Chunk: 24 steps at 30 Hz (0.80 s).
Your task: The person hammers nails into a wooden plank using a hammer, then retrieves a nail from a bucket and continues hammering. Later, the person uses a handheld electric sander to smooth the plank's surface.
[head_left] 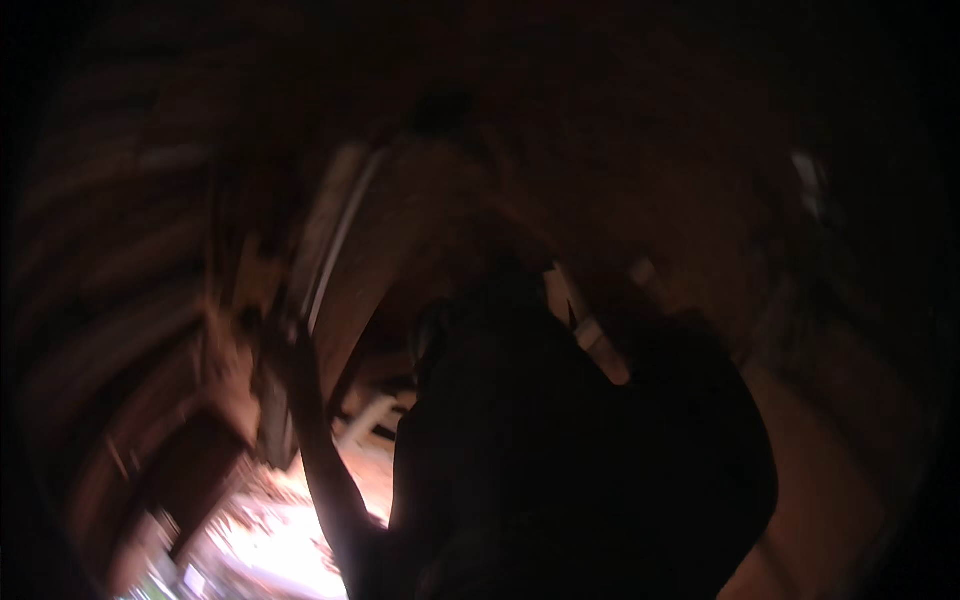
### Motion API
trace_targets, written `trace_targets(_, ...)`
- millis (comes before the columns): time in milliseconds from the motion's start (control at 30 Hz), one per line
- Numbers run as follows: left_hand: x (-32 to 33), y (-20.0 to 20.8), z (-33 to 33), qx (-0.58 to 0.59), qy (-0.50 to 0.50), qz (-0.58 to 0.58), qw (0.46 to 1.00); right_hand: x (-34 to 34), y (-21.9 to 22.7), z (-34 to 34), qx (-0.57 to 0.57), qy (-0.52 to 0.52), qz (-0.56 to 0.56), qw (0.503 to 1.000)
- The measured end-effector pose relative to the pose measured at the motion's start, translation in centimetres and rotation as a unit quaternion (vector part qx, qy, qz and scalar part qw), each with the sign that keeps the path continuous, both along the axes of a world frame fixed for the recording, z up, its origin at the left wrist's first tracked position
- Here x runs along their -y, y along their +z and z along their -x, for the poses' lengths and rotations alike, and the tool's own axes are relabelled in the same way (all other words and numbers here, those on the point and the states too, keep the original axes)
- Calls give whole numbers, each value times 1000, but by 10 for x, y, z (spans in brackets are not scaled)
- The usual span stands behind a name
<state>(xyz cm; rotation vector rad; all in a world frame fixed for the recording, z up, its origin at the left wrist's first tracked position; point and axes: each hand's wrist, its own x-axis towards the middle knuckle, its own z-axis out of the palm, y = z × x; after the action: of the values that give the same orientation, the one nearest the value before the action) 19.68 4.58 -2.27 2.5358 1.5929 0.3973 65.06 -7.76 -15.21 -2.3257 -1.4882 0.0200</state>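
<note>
The picture is very dark and smeared by motion. On the left, my left arm stretches up as a dark outline, and my left hand [285,345] is at the lower end of a long, narrow, board-like piece with a pale edge [345,235]. Whether its fingers grip that piece cannot be made out. My right arm [690,400] shows only as a bent black shape right of the middle; the right hand is lost in the dark.
Rough brown pieces, perhaps wood [235,370], stand beside my left hand. Bright light falls on the ground [285,550] at the lower left. A pale bar [365,420] lies near my left arm. Dim banded surfaces [110,290] curve along the left.
</note>
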Motion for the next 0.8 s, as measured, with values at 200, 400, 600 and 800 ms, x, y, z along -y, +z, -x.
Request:
trace_targets(200, -24, 25, -17, -29, -79, -38, 996, 153, 11, -11, 40, -208, 23, 977)
trace_targets(400, -64, 35, -53, 25, -59, 132, 989, 344, 48, 93, -218, -539, 7, 814)
trace_targets(600, -66, 6, -193, 224, -302, 185, 908, 408, -69, 223, -393, -639, 100, 653)
trace_targets(800, 52, -30, -375, 158, -591, 216, 761, 402, -129, 239, -423, -505, 218, 720)
